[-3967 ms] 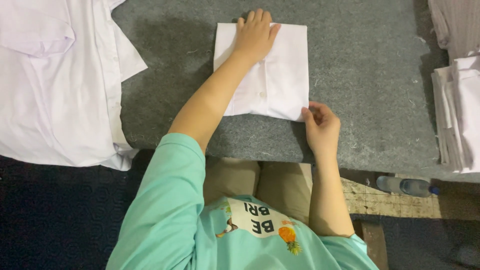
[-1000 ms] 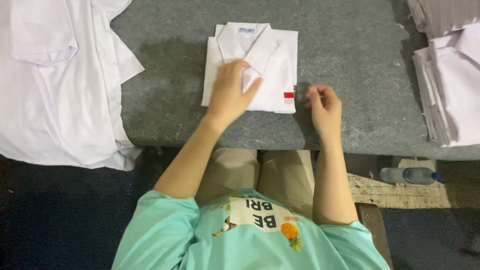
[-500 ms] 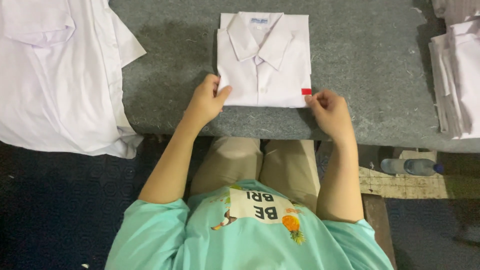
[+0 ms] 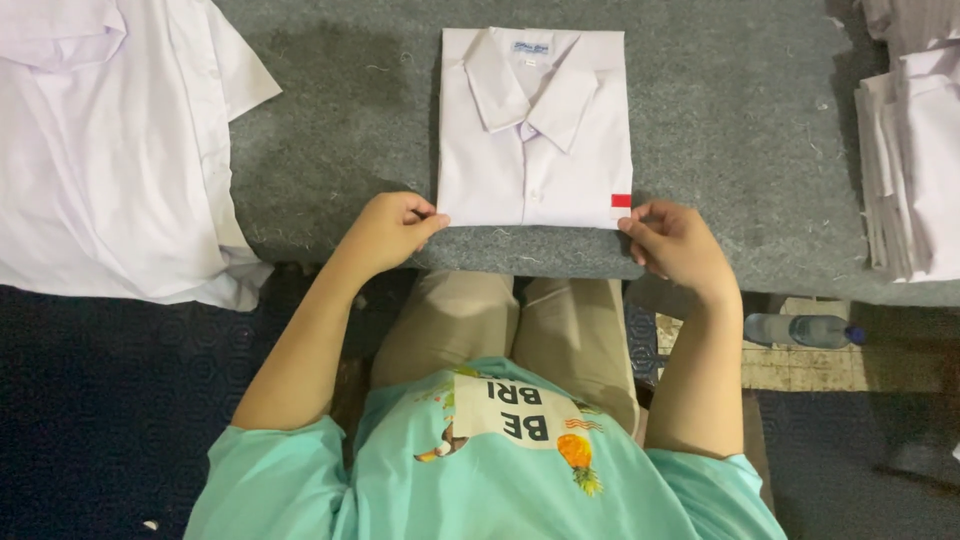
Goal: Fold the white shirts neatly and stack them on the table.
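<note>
A folded white shirt (image 4: 535, 130) lies collar-up on the grey felt table (image 4: 740, 140), with a small red tag at its lower right corner. My left hand (image 4: 388, 230) pinches the shirt's lower left corner. At the lower right corner, beside the red tag, my right hand (image 4: 672, 240) grips the edge. Both hands sit at the table's near edge.
An unfolded white shirt (image 4: 110, 150) is spread over the table's left side and hangs off the front. A stack of folded white shirts (image 4: 915, 150) stands at the right. A plastic bottle (image 4: 800, 330) lies on a wooden ledge below the table.
The folded shirt was turned over from its plain back to collar-up. My hands then slid down to its two near corners.
</note>
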